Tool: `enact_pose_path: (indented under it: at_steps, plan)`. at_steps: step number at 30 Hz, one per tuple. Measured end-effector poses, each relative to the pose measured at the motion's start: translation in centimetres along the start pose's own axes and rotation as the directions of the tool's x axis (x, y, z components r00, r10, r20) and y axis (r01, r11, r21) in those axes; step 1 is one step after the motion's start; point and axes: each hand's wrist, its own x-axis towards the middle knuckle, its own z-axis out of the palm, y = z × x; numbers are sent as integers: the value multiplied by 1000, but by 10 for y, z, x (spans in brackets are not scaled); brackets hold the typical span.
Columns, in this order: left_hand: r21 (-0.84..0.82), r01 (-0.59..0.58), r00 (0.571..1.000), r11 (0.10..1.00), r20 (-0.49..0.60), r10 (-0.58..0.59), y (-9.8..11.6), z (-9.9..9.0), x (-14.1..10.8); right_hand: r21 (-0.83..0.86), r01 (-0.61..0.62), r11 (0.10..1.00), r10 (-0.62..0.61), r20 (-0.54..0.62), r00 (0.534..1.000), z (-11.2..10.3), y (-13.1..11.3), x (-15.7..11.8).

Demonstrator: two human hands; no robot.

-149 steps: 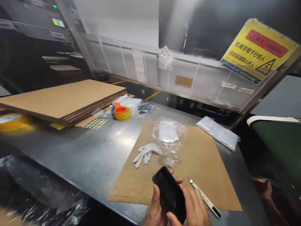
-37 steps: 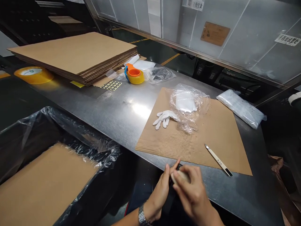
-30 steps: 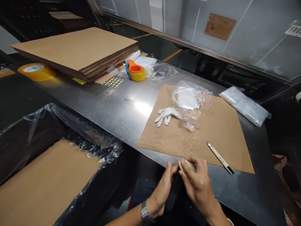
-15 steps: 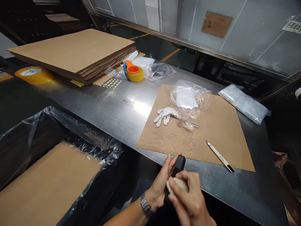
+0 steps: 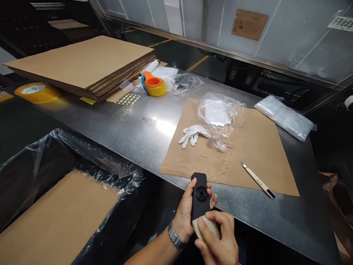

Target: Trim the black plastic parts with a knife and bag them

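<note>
- Black device (image 5: 200, 210): oblong, matte, a round ringed opening on its face; tilted upright in the left hand (image 5: 184, 217).
- Beige pad (image 5: 211, 225): rounded, pinched in the right hand (image 5: 222, 237), against the device's lower end.

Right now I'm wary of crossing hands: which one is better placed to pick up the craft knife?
Right, I'd say. The right hand is nearer the craft knife and holds only a beige pad; the left hand, farther off, grips the black device.

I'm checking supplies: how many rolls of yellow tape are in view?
2: one roll by the cardboard stack's left end, the other in the orange dispenser. More could hide behind the stack.
</note>
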Motion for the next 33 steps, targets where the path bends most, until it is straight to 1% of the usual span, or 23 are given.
enact_pose_path:
  at_steps: [2,3,5,6,7,8,10,11,13,15,17,19,20,21,22,23,25,26,27,29,30,32,33]
  plan:
    - [-37,9,998,999,-65,-12,-1,1,1,-87,60,994,-63,-37,997,5,-2,0]
    - [-58,39,996,998,-80,-44,-1,1,1,-135,106,985,-113,-48,992,6,-2,0]
    - [-103,107,991,989,-63,-114,-2,-2,-1,-182,224,957,-239,-62,969,6,2,0]
    - [-113,151,987,982,-38,-157,-2,-3,-2,-173,264,949,-277,-58,959,4,4,0]
    - [-112,197,980,974,-9,-199,-2,-5,-3,-144,269,952,-280,-63,958,2,7,0]
    - [-94,245,969,965,21,-244,-3,-6,-4,-97,243,965,-250,-72,965,-1,10,0]
    - [-27,318,945,948,88,-315,-5,-7,-7,24,137,990,-135,-86,987,-5,14,2]
    - [11,334,935,942,123,-333,-6,-8,-7,83,83,993,-76,-84,994,-7,15,4]
    - [68,323,927,944,180,-330,-9,-9,-7,171,21,985,-10,-68,998,-8,18,8]
    - [111,265,939,958,195,-283,-10,-13,-5,188,-43,981,51,-38,998,-7,20,14]
    - [164,193,958,968,183,-222,-9,-18,-3,163,-165,973,173,-38,984,-6,26,20]
    - [245,102,966,964,207,-155,-5,-22,-3,122,-323,939,332,-63,941,-6,36,27]
    - [302,45,965,952,235,-120,-3,-22,-5,76,-379,922,385,-84,919,-7,44,31]
    - [373,-26,959,927,272,-83,0,-23,-7,10,-413,911,412,-110,905,-9,54,34]
    - [453,-115,946,884,321,-41,2,-22,-11,-70,-424,903,413,-133,901,-11,65,37]
    - [531,-209,929,821,371,-3,5,-21,-15,-151,-417,896,396,-151,906,-14,78,40]
    - [651,-362,888,667,458,36,9,-17,-23,-265,-389,883,356,-163,920,-19,103,45]
    - [684,-402,873,609,486,30,10,-15,-27,-288,-380,879,347,-159,924,-21,114,47]
    - [702,-420,864,575,503,17,12,-13,-30,-295,-375,879,343,-155,926,-23,123,49]
    - [721,-411,869,558,495,2,13,-9,-34,-305,-359,882,333,-135,933,-26,128,52]
    - [720,-401,876,566,483,5,13,-8,-35,-302,-349,887,327,-121,937,-27,125,53]
    - [700,-387,883,600,470,22,13,-9,-32,-273,-311,910,308,-56,950,-30,107,56]
    - [679,-380,878,628,479,13,13,-11,-29,-212,-287,934,296,13,955,-32,93,57]
